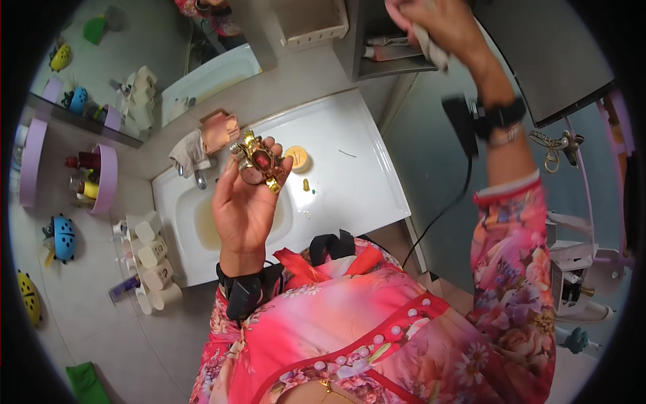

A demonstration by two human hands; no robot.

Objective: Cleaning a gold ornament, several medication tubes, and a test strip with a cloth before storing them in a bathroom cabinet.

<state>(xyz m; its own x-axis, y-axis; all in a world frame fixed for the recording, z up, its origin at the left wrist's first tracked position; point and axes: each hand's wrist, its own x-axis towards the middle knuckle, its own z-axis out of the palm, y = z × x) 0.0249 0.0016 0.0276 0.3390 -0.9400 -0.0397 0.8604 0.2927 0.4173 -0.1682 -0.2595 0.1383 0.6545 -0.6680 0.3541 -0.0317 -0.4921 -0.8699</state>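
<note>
My left hand (245,219) is palm up over the washbasin (363,182), its fingers curled round a cluster of gold-coloured jewellery (261,160). One piece carries a dark red stone; a round face like a watch's shows below it. At the upper right, my right hand (456,30) is raised beside a grey shelf, gripping a pale, limp, cloth-like thing (431,50). Next to the left fingertips, a small round tub (296,159) with a yellow top stands on the basin's ledge. A small gold-coloured piece (306,184) lies near it, with tiny green bits.
Cloudy water (205,225) sits in the bowl under my left hand. A grey cloth (190,153) hangs over the tap beside a pinkish soap holder (220,131). Purple wall holders (105,178) and cream cups (155,252) are at left. A black cable (444,215) hangs from my right wrist.
</note>
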